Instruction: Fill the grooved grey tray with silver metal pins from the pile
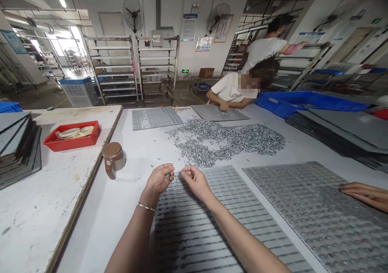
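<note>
My left hand (pixel 159 178) is curled at the far left corner of a grey slotted tray (pixel 212 224), pinching small silver metal parts between its fingers. A thin bracelet circles that wrist. My right hand (pixel 194 181) hovers close beside it over the tray's far edge, fingers bent together in a pinch; what they hold is too small to name. A wide heap of the same silver parts (pixel 230 140) lies on the white table just beyond both hands.
A brown-lidded steel mug (pixel 113 158) stands left of my hands. A second tray (pixel 318 212) lies at right with another person's hand (pixel 365 194) on it. A red bin (pixel 72 135) and stacked trays (pixel 18 148) sit on the left table. Two people work at the far side.
</note>
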`<state>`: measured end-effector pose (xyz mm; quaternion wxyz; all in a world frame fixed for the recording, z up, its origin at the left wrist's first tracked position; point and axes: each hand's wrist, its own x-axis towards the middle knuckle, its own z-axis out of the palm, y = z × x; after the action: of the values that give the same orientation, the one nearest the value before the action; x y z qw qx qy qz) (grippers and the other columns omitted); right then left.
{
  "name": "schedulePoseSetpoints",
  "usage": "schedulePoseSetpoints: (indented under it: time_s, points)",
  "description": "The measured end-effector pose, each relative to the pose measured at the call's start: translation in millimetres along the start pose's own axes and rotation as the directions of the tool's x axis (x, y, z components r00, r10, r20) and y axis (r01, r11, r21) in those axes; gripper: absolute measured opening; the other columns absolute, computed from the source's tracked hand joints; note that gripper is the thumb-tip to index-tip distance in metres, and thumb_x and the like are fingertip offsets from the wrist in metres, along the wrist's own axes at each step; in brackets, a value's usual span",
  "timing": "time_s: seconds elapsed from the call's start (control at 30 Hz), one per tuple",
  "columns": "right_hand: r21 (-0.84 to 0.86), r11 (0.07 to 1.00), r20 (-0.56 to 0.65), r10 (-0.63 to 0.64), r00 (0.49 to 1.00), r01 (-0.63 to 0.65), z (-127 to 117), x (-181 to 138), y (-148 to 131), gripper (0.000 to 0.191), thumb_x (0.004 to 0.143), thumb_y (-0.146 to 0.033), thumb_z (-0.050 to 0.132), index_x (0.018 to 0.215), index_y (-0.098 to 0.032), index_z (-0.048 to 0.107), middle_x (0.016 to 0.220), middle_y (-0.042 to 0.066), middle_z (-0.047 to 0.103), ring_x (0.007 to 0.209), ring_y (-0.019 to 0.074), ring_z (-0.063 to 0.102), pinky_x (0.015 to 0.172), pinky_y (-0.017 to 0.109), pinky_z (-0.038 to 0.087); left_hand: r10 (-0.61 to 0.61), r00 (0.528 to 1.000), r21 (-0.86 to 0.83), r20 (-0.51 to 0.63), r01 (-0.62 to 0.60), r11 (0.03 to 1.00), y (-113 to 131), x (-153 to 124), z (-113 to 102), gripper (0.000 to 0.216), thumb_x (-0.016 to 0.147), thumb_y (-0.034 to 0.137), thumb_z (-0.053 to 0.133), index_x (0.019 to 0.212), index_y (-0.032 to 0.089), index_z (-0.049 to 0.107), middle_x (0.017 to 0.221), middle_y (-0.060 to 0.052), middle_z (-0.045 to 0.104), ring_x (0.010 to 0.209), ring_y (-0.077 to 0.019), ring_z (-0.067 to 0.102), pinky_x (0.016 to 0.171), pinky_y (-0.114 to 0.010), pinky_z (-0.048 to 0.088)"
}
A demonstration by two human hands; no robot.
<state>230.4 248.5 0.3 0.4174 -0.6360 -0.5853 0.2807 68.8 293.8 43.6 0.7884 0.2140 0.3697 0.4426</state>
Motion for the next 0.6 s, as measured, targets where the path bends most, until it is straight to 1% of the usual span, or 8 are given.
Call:
schedulePoseSetpoints:
  time_s: [0.1,0.17,0.23,0.3,0.37,0.5,0.6]
  points:
    - [0.275,0.961,0.040,-0.007,0.999,-0.005,-9.6,-0.2,-17.7,0.034,0.086,-0.050,0.058,0.094,-0.018,0.065,0.066,-0.001,0.061,0.056,0.0142,0.053,0.051,0.024,0.042,-0.010,0.997,0.055,0.075,0.006,0.998,-2.9,-1.4,0.6,0.015,0.072,0.005,0.080,0.076,0.009,0.067,0.065,-0.003,0.062,0.052,-0.0074,0.054,0.046,-0.016,0.039]
    - [0.388,0.921,0.076,0.014,0.997,-0.042,-10.3,-0.9,-26.3,0.038,0.082,-0.053,0.063,0.094,-0.017,0.067,0.066,0.000,0.061,0.056,0.0139,0.053,0.047,0.022,0.041,-0.010,0.993,0.085,0.114,0.000,0.996,-5.3,-1.5,1.3,0.018,0.068,0.010,0.084,0.073,0.010,0.066,0.063,-0.002,0.061,0.052,-0.0066,0.052,0.045,-0.016,0.036]
    - [0.473,0.878,0.087,0.033,0.996,-0.071,-8.9,-1.8,-31.1,0.040,0.077,-0.054,0.069,0.091,-0.017,0.067,0.068,0.000,0.063,0.057,0.0131,0.053,0.046,0.021,0.040,-0.018,0.989,0.119,0.147,0.000,0.993,-7.7,-1.2,1.4,0.022,0.065,0.014,0.087,0.070,0.011,0.065,0.060,0.000,0.059,0.050,-0.0063,0.049,0.044,-0.016,0.034]
    - [0.532,0.841,0.103,0.052,0.993,-0.099,-8.3,-2.9,-32.4,0.039,0.075,-0.054,0.072,0.086,-0.016,0.067,0.067,0.000,0.063,0.055,0.0111,0.051,0.045,0.019,0.038,-0.034,0.985,0.156,0.170,0.007,0.988,-9.6,-0.4,0.5,0.027,0.061,0.019,0.089,0.069,0.011,0.065,0.055,0.001,0.057,0.048,-0.0062,0.047,0.043,-0.016,0.032]
    - [0.566,0.811,0.142,0.077,0.987,-0.145,-9.5,-3.9,-31.6,0.037,0.073,-0.052,0.075,0.082,-0.016,0.066,0.062,-0.002,0.061,0.050,0.0087,0.047,0.044,0.019,0.036,-0.049,0.982,0.190,0.182,0.014,0.982,-10.8,0.6,-1.3,0.031,0.056,0.022,0.092,0.068,0.012,0.065,0.052,0.002,0.055,0.047,-0.0066,0.047,0.043,-0.017,0.030]
    - [0.637,0.725,0.222,0.152,0.963,-0.261,-10.8,-4.7,-26.6,0.035,0.065,-0.046,0.083,0.076,-0.016,0.068,0.054,-0.004,0.055,0.046,0.0066,0.042,0.040,0.016,0.029,-0.072,0.982,0.234,0.177,0.030,0.972,-11.7,1.6,-4.6,0.032,0.051,0.020,0.092,0.067,0.012,0.066,0.054,0.001,0.059,0.048,-0.0073,0.049,0.045,-0.018,0.032]
    - [0.678,0.680,0.199,0.196,0.960,-0.279,-5.6,-3.3,-22.5,0.036,0.063,-0.046,0.084,0.073,-0.016,0.066,0.056,-0.003,0.057,0.047,0.0064,0.043,0.040,0.016,0.029,-0.080,0.983,0.235,0.166,0.039,0.971,-12.3,0.7,-4.3,0.027,0.053,0.016,0.090,0.068,0.010,0.068,0.057,-0.002,0.062,0.051,-0.0085,0.053,0.046,-0.019,0.035]
